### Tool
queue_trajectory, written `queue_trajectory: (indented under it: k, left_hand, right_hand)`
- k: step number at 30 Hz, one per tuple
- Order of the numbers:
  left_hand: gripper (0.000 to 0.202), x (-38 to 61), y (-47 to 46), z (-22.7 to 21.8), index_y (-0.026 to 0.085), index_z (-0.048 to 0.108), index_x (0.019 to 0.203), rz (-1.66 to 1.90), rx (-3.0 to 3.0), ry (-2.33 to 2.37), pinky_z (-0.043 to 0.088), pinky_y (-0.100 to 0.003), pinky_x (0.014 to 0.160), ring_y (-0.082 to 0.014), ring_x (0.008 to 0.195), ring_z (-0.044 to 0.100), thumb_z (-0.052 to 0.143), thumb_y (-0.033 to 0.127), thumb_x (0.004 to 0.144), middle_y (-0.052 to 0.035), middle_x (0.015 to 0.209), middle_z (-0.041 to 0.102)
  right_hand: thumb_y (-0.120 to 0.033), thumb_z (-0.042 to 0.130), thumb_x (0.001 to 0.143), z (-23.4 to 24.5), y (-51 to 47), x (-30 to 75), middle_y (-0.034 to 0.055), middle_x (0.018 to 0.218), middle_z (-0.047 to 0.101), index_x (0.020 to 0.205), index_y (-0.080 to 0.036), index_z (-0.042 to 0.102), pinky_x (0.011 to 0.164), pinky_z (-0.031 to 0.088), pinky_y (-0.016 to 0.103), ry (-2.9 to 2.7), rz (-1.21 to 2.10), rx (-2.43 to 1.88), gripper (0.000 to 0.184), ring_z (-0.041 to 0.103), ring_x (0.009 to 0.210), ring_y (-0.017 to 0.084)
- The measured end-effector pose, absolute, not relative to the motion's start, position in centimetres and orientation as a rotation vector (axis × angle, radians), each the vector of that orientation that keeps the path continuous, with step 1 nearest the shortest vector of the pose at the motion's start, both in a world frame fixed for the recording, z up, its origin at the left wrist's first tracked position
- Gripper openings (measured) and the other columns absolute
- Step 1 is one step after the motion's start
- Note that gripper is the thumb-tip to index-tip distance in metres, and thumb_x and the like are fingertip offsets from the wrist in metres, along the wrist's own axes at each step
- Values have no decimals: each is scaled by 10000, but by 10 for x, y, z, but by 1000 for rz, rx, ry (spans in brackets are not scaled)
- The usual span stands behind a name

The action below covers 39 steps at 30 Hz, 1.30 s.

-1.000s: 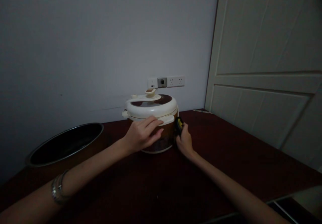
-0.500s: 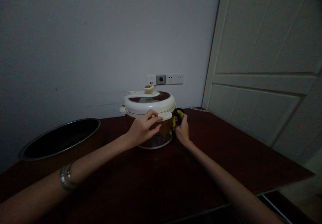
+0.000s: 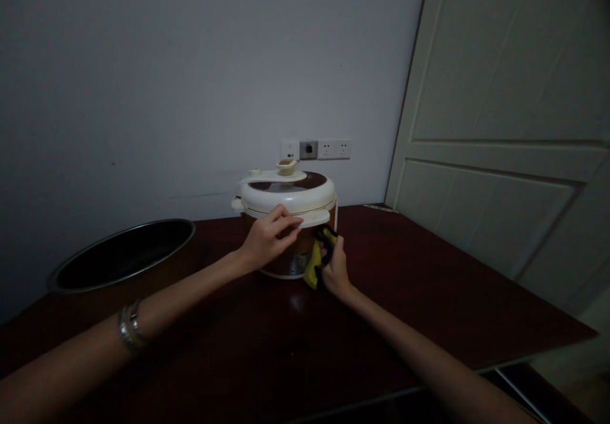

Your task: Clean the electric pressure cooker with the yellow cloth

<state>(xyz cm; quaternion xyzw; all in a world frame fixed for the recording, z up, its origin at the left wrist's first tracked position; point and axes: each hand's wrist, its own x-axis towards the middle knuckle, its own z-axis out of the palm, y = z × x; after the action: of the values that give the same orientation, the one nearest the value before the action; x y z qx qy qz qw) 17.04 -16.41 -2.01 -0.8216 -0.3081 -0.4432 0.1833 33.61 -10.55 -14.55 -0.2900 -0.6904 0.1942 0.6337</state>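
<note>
A: Position of the cooker [image 3: 291, 206]?
B: Upright on the dark red table [image 3: 405, 284], near the wall [image 3: 190, 61], with its white lid [image 3: 267, 203] seated on the brown body. A small knob [image 3: 286, 168] stands on top of the lid.

A: Right hand [image 3: 337, 270]?
B: Clenched around a yellow and black cloth [image 3: 313, 266]. Cloth lies against the cooker's front, toward the right, below the white handle [image 3: 315, 219]; its lower end hangs near the table.

A: Left hand [image 3: 267, 241]?
B: Fingers bent, fingertips at the left end of the handle. Thumb held apart below the fingers. Whether it grips the handle or merely rests there, cannot tell. Two bracelets [image 3: 128, 330] on that wrist.

A: Surroundings?
B: Wide dark pot [image 3: 164, 270] to the left of the cooker, apart from it, its mouth facing up. Sockets [image 3: 335, 149] on the wall behind the cooker. Pale panelled door [image 3: 500, 93] at right. Light is dim; the cooker's lower front is hard to read.
</note>
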Motion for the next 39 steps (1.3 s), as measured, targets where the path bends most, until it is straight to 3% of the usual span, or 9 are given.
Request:
queue_trajectory:
  k: [2,7,12,15,18,24,29,35,39]
  left_hand:
    - [164,171,-165,-21,149,636,986,-1237,-2315,-891,447,-207,567,-79,647,506,566,176,840,-16,827,536]
    - [150,172,-166,-21,136,626,966,-1209,-2307,-952,442,-207,575,-85,654,507,553,178,841,-20,826,537]
    - [144,173,-169,-19,139,620,957,-1159,-2314,-976,446,-215,586,-90,651,504,544,172,840,-21,825,539]
    - [126,174,-168,-18,134,616,934,-1173,-2310,-981,446,-218,592,-89,646,506,545,165,834,-18,817,533]
    - [115,177,-170,-17,132,612,909,-1225,-2333,-996,450,-227,601,-84,628,503,560,162,811,-14,810,533]
    - [323,160,-171,-4,149,512,1142,-1624,-2388,-1214,418,-188,498,-44,515,485,500,178,820,-26,894,582]
    - [241,103,-151,16,139,547,1020,-1698,-1937,-1431,404,-193,528,-67,579,513,478,157,790,-28,882,569]
    - [306,53,-133,19,111,544,1083,-1231,-1737,-2055,436,-274,705,-160,766,572,459,169,795,-90,882,632]
    - [276,50,-119,8,82,599,971,-1157,-1773,-2282,432,-261,645,-187,726,608,396,228,853,-108,740,664]
  right_hand:
    - [-259,441,859,-131,-93,338,89,956,612,1049,-206,384,726,489,314,-1436,438,-684,205,605,839,183]
    - [-376,416,851,-115,-51,349,70,892,607,957,-213,382,688,471,299,-1206,394,-907,198,591,791,182]
    - [-315,386,832,-145,-57,347,15,761,573,953,-217,366,535,451,237,-1200,399,-942,157,566,640,152]
    - [-173,397,772,-160,-86,339,71,917,588,1073,-193,380,649,498,278,-1301,312,-890,302,596,790,171]
    - [-79,411,717,-154,-112,329,126,1034,547,1182,-156,404,741,496,324,-1621,-21,-787,472,568,924,208]
    - [-151,427,896,-89,-130,281,139,965,598,1011,-175,610,724,461,368,-2137,-766,-426,218,545,866,235]
    - [-126,441,907,-76,-133,220,163,1081,598,975,-89,635,953,405,388,-2161,-825,-307,209,519,1076,251]
    - [-118,516,876,-142,-135,220,137,953,634,889,-66,647,920,465,356,-2440,-834,-101,142,588,977,227]
    - [-139,480,904,-122,-132,245,120,980,642,946,-87,647,924,478,363,-2365,-816,-58,179,588,1015,225]
